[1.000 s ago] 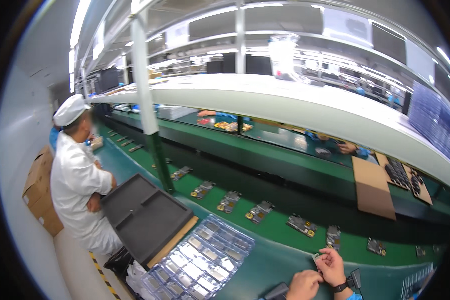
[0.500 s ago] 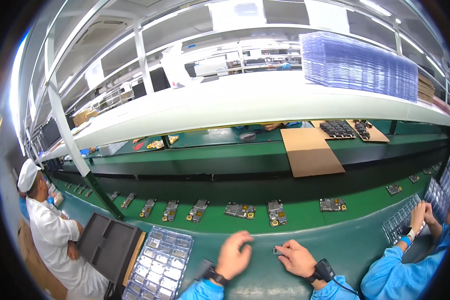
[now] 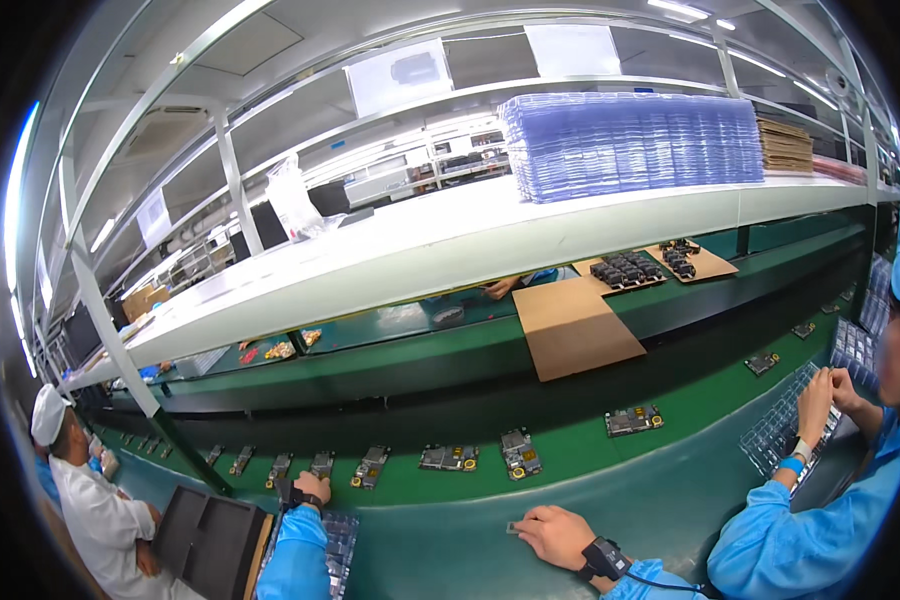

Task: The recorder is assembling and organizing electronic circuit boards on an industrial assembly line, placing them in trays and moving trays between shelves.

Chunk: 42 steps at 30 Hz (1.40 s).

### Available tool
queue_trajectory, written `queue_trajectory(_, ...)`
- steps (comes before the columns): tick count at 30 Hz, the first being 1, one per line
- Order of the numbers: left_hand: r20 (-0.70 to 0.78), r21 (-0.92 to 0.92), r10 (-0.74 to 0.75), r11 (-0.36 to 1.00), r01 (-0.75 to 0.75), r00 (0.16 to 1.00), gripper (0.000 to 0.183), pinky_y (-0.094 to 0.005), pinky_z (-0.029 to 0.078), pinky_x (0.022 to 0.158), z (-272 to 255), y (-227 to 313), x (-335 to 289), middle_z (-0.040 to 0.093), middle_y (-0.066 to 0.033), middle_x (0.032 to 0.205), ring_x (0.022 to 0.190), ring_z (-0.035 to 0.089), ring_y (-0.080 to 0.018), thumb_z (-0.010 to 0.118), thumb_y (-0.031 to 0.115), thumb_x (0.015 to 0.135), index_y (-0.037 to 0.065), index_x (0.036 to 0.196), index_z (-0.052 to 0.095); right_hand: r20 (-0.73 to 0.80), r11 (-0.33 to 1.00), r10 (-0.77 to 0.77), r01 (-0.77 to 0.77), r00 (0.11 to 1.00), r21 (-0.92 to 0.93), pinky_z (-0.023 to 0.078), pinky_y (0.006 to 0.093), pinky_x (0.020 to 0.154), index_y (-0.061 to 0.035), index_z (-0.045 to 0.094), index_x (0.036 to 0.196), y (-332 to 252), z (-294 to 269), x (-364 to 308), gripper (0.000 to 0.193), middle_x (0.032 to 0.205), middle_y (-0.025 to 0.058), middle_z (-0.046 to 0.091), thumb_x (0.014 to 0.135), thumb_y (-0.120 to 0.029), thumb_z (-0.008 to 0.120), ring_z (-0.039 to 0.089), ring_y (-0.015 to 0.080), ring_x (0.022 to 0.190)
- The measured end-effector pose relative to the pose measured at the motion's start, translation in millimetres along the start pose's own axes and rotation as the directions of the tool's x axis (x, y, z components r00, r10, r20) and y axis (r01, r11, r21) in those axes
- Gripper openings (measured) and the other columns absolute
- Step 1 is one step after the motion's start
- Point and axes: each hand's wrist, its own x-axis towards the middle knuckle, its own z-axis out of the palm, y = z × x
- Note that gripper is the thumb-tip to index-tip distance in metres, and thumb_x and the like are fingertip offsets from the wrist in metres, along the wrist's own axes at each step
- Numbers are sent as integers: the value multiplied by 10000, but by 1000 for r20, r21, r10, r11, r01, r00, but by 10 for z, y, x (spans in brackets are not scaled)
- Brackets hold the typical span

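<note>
My left hand [image 3: 313, 488] reaches out to the belt's near side, right at the lower end of a circuit board [image 3: 322, 463]. Its fingertips are hard to make out, so whether they grip the board cannot be told. Below that arm, partly covered by the blue sleeve, lies a clear blister tray [image 3: 341, 545] of small metallic parts. My right hand [image 3: 558, 537] is closed over the green bench, pinching a small flat rectangular piece [image 3: 513, 528] between thumb and fingers. Further circuit boards [image 3: 521, 454] with round yellow parts lie in a row along the green belt.
A black divided box [image 3: 205, 540] stands at lower left, beside a person in white [image 3: 95, 515]. At right, a co-worker's hands [image 3: 825, 395] are over another clear tray [image 3: 775, 440]. A white shelf [image 3: 390, 255] bearing stacked clear trays [image 3: 630, 145] spans above. Brown cardboard [image 3: 580, 330] hangs beyond the belt.
My left hand has swung left and away from me, from the bench to a board on the belt. The right hand keeps its small piece. The whole view has shifted and tilted.
</note>
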Motion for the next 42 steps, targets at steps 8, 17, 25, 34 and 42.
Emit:
queue_trajectory(8, -347, -103, 152, 975, -199, 926, 745, -470, 541, 945, -206, 319, -205, 693, -228, 1173, 1101, 672, -407, 932, 224, 678, 50, 1321, 598, -37, 998, 56, -55, 998, 29, 587, 374, 828, -158, 772, 1099, 70, -60, -11, 191, 1073, 14, 704, 930, -220, 708, 691, 252, 987)
queue_trajectory(17, -505, -567, 320, 578, -588, 802, 260, -371, 570, 765, -822, 635, -1194, 728, -116, 945, 838, 710, -225, 773, 54, 856, -4, 1089, 672, -337, 962, 128, -34, 933, 271, 584, 328, 771, -80, 805, 1013, -120, -141, 153, 153, 1021, 68, 742, 865, -115, 800, 724, 233, 870)
queue_trajectory(25, 348, -876, 833, 124, 467, 431, 312, -368, 595, 996, -334, 923, -2849, 664, -100, 1210, 1065, 673, -161, 590, 0, 1026, -28, 1331, 528, -369, 964, -177, 236, 913, 124, 560, 356, 797, -125, 797, 1056, -541, -259, 123, 327, 1078, 29, 734, 742, -100, 883, 667, 233, 904)
queue_trajectory(34, 269, -862, 949, 162, 481, 162, 464, -266, 507, 976, -687, 828, -2974, 614, -100, 1329, 1189, 608, -124, 579, -4, 1037, -37, 1476, 433, -263, 948, -218, 268, 940, 173, 538, 387, 897, -176, 822, 1045, -683, -251, 99, 378, 1111, -21, 733, 682, -113, 905, 576, 199, 969)
queue_trajectory(42, 307, -841, 942, 202, 502, 135, 454, -296, 486, 1047, -688, 743, -2937, 607, -120, 1362, 1253, 590, -152, 535, -42, 1046, -45, 1485, 422, -224, 950, -191, 237, 956, 203, 554, 374, 880, -180, 826, 1031, -711, -179, 66, 392, 1118, -31, 736, 658, -101, 916, 569, 197, 988)
